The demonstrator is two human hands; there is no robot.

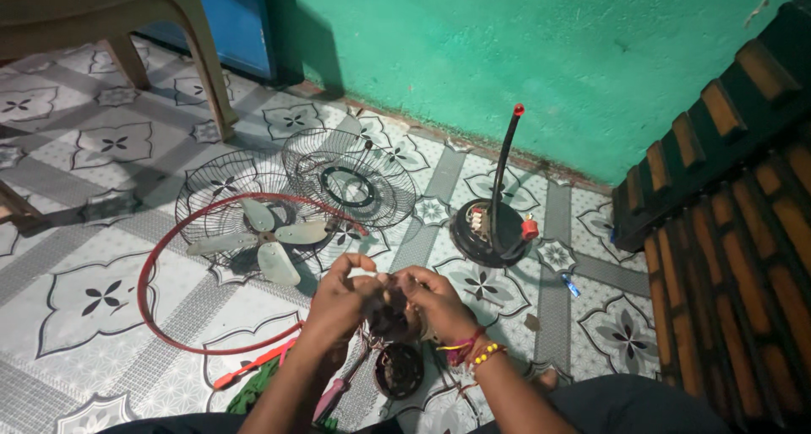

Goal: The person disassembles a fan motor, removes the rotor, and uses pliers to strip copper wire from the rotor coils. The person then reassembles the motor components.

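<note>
Left hand point(338, 303), right hand point(439, 303), fan motor point(390, 311) gripped between them

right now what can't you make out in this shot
Head view only:
- Dark round motor part: mostly hidden by the left hand and right hand around it.
- Beige plastic chair: cut off by the top edge.
- Small blue object on the floor: too small to identify.
- Pink-handled tool: tip hidden behind the left forearm.
</note>
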